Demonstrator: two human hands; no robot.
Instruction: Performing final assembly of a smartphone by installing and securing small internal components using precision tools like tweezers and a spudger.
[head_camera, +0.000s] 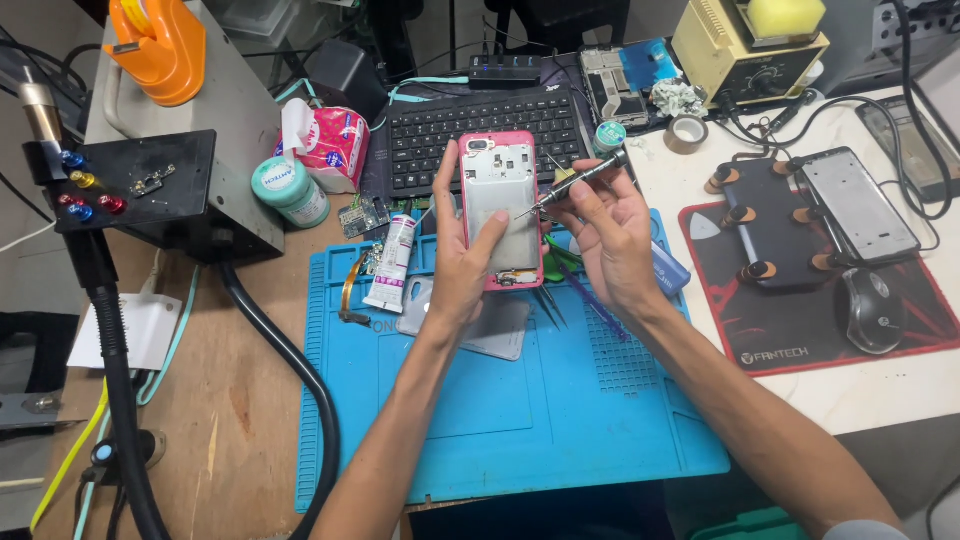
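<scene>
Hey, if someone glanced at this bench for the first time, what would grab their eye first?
Probably the opened pink phone, held upright in the left hand over the bright blue work mat at centre. The right hand points a slim screwdriver at its exposed back. The orange tool on the grey box at top left also stands out.

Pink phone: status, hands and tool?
Left hand grips opened pink phone. Right hand holds screwdriver, tip on phone's back. Nothing in the way.
</scene>
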